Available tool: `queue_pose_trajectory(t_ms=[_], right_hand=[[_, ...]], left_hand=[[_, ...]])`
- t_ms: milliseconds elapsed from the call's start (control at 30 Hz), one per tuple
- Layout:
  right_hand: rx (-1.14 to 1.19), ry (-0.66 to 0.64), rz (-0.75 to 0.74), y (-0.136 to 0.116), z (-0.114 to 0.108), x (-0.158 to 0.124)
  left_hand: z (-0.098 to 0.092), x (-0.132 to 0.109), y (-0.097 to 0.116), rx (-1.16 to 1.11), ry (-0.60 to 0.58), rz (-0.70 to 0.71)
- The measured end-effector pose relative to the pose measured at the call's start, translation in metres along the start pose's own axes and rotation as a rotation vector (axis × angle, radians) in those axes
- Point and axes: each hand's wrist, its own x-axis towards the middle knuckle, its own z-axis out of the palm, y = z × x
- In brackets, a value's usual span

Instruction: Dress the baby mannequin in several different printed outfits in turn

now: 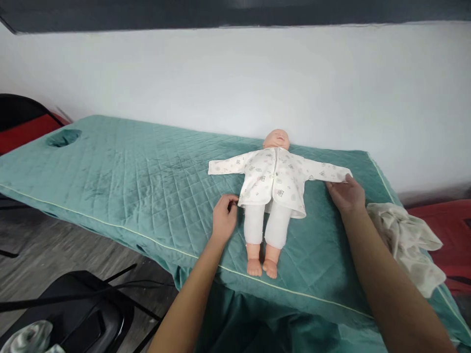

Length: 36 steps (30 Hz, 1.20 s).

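Note:
A baby doll [276, 138] lies on its back on a green quilted bed cover, head toward the wall and bare feet toward me. It wears a white printed baby jacket [273, 179] with both sleeves spread sideways, and white trousers [253, 224]. My left hand [225, 215] is closed in a pinch at the jacket's lower left hem. At the cuff of the right-hand sleeve, my right hand [347, 194] has its thumb on top and its fingers underneath. Whether the doll's hands are inside the sleeves is hidden.
A crumpled cream cloth [406, 242] lies at the right end of the green bed [147, 176]. The bed has a face hole [64, 138] at its far left. A black folding chair [69, 309] stands at lower left. Red chairs [447, 240] flank the right end.

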Motion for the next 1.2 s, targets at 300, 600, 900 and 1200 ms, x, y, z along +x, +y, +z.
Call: queue_pose_trajectory(t_ms=[300, 600, 900, 1200], right_hand=[[-0.285, 0.207, -0.61, -0.013, -0.014, -0.018], [-1.021, -0.52, -0.775, 0.04, 0.067, -0.157], [-1.21, -0.441, -0.947, 0.048, 0.076, -0.167], [-1.128, -0.344, -0.903, 0.051, 0.077, -0.167]], left_hand=[[0.0, 0.0, 0.002, -0.025, -0.009, 0.002], [-0.001, -0.003, 0.016, 0.078, -0.033, 0.324], [0.018, 0.012, 0.039, 0.15, -0.12, 0.439], [0.03, 0.025, 0.02, -0.149, 0.046, 0.211]])
